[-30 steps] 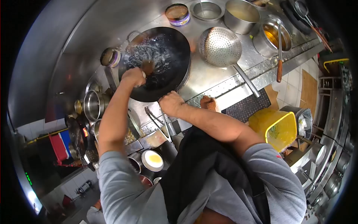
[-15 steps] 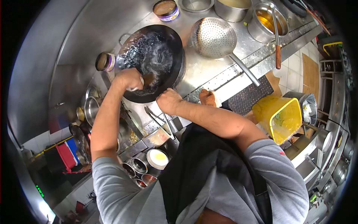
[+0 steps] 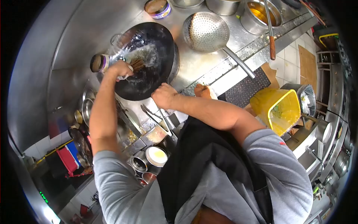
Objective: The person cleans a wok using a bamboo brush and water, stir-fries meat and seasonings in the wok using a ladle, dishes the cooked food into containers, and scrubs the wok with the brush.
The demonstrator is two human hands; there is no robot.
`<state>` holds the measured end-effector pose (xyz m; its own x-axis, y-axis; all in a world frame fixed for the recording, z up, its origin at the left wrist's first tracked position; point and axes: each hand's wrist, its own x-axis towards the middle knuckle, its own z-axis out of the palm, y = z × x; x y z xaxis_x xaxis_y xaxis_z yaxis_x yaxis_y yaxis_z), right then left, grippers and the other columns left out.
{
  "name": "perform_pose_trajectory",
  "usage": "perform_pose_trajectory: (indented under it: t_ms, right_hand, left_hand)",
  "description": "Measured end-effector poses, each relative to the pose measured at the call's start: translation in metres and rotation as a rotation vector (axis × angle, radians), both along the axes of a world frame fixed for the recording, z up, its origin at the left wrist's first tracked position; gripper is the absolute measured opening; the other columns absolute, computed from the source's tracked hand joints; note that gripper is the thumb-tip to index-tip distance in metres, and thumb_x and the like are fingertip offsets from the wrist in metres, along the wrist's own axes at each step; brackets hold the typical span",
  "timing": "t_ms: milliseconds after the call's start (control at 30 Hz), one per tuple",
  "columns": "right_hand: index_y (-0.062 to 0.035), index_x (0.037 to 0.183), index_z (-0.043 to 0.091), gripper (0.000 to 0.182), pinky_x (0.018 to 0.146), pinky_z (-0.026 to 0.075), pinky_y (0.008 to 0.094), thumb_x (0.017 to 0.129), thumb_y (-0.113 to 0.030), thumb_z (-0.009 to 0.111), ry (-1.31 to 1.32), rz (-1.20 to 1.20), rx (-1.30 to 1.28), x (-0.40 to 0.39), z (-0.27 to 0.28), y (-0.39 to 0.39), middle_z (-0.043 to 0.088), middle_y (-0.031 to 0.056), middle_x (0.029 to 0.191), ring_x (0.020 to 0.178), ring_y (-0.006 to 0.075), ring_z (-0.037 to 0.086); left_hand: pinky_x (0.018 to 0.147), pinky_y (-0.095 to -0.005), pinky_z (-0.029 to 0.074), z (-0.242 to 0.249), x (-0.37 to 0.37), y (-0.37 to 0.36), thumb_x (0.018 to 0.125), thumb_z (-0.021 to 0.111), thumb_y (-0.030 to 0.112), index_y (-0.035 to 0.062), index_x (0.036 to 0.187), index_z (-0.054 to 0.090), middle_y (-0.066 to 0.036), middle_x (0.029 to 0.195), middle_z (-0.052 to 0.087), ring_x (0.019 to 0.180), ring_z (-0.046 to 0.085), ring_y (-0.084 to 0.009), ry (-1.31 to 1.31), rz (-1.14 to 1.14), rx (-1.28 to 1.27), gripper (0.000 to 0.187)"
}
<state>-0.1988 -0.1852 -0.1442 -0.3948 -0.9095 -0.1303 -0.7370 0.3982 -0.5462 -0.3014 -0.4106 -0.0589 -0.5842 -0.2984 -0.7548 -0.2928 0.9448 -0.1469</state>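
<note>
My left hand (image 3: 121,70) is closed around the pale grip of a bamboo brush (image 3: 137,65), whose bristles touch the inside of a black wok (image 3: 158,39). Foamy water (image 3: 146,56) lies in the wok around the bristles. At the wok's near edge, my right hand (image 3: 164,96) is closed on the rim or handle; the exact hold is hidden by the fingers. The wok sits tilted. Just below my right hand are metal tongs (image 3: 158,118).
A perforated ladle (image 3: 209,33) lies right of the wok, its handle over the counter edge. Labelled tins (image 3: 99,63) and a pot of amber liquid (image 3: 259,22) stand around. Lower down are seasoning containers (image 3: 157,155); a yellow bin (image 3: 279,112) is at right.
My left hand and the brush have moved up and left within the wok, and the bristles now show more clearly. The wok is tilted more. The whole view has shifted slightly.
</note>
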Motion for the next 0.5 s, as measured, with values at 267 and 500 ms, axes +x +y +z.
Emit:
perform_pose_trajectory:
  t_ms: [267,500]
  right_hand:
    - [-0.0112,0.086,0.077,0.023,0.09,0.045,0.0409,0.083,-0.018,0.054,0.007,-0.005,0.003,0.0,0.008,0.003,0.074,0.0114,0.093,0.094,0.0264,0.07]
    - [-0.0107,0.086,0.076,0.023,0.089,0.045,0.0425,0.082,-0.016,0.055,0.002,0.003,0.005,-0.002,0.014,0.009,0.074,0.011,0.093,0.093,0.0265,0.07]
  left_hand:
    - [0.056,-0.0373,0.058,-0.036,0.017,0.007,0.066,0.077,0.028,0.0087,0.114,0.071,-0.019,0.096,0.071,0.083,0.072,-0.0294,0.342,-0.096,-0.319,0.052]
    - [0.087,-0.0427,0.054,0.016,0.065,0.076,0.066,0.075,0.031,0.0134,0.107,0.073,-0.017,0.105,0.072,0.1,0.069,-0.0345,0.141,-0.28,-0.029,0.044]
